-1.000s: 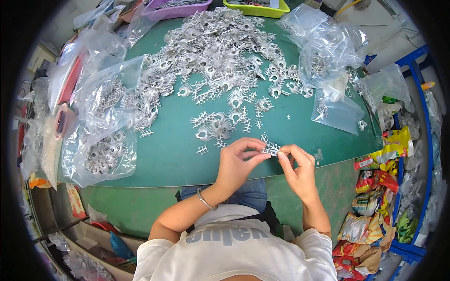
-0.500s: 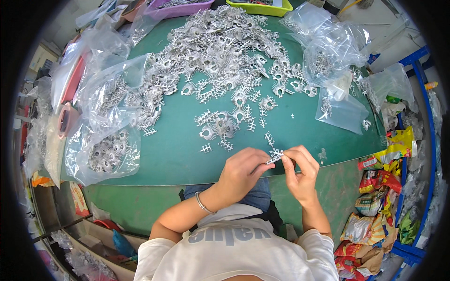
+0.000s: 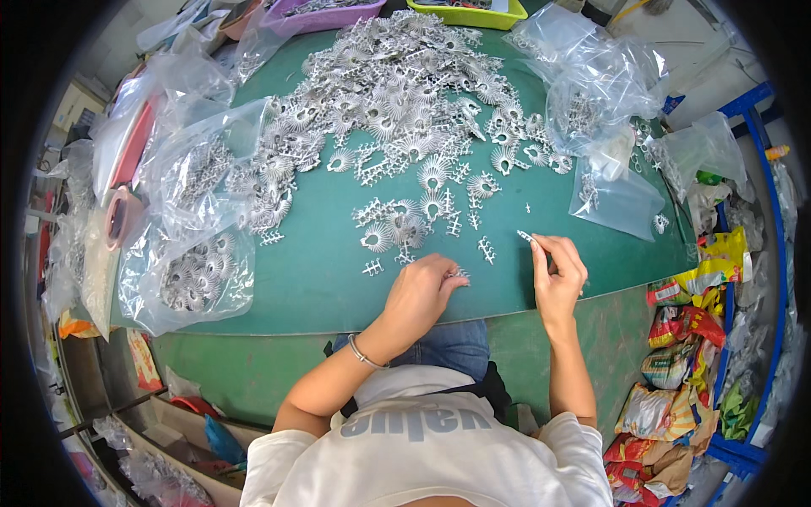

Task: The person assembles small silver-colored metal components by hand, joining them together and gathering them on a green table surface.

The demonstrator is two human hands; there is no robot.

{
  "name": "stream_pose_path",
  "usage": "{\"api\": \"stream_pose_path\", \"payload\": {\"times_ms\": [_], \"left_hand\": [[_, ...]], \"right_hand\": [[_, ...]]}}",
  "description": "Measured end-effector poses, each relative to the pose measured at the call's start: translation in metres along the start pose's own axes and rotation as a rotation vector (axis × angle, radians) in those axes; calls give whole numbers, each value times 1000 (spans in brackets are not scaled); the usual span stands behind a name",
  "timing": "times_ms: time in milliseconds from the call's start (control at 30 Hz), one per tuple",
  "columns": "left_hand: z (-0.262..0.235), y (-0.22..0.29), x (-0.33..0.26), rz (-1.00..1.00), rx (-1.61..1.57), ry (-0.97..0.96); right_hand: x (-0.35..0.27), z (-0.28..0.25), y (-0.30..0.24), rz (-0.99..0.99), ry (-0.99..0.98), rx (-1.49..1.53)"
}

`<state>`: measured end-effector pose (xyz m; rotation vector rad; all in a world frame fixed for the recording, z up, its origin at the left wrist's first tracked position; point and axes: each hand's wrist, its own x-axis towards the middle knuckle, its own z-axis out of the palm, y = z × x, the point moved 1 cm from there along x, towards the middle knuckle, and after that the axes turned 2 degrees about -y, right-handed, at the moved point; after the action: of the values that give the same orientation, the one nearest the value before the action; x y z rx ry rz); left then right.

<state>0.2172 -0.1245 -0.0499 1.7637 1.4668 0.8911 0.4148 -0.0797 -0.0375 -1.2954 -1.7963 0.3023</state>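
My left hand (image 3: 420, 291) is closed over the near part of the table, with a small piece of silver branched casting (image 3: 459, 273) poking out at its fingertips. To its right, my right hand (image 3: 557, 275) pinches another small silver casting piece (image 3: 525, 236) between thumb and forefinger, a little above the table. Between the two hands lies a loose branched strip (image 3: 487, 250). Beyond my left hand sits a small cluster of fan-shaped silver castings (image 3: 397, 226). A short branched piece (image 3: 372, 268) rests to the left of that hand.
A large heap of silver castings (image 3: 405, 76) covers the far middle of the green table (image 3: 312, 296). Clear bags of castings lie left (image 3: 194, 279) and right (image 3: 583, 110). Purple (image 3: 321, 15) and yellow-green (image 3: 473, 15) trays stand behind. A blue rack (image 3: 764, 279) is at right.
My hands have moved apart, the right one going right and away with a piece, the left one slightly left. The two pieces were together between my fingers before.
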Motion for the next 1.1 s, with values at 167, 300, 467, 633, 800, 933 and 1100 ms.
{"api": "stream_pose_path", "payload": {"times_ms": [167,300,467,633,800,933,1100], "left_hand": [[2,-3,2,23,154,2],[-1,6,1,85,292,101],[-1,15,-6,93,239,83],[-10,12,-18,107,211,97],[-10,2,-10,142,214,143],[-7,-4,22,227,383,147],[-4,-4,30,288,663,-27]], "right_hand": [[-9,6,5,-137,-142,-268],[-8,-8,-4,-25,-249,-157],[-2,6,-3,-25,-284,-205],[-3,15,6,-11,-295,-227],[13,26,-5,135,-304,90],[32,51,-5,63,-299,19],[30,62,-10,55,-401,-170]]}}
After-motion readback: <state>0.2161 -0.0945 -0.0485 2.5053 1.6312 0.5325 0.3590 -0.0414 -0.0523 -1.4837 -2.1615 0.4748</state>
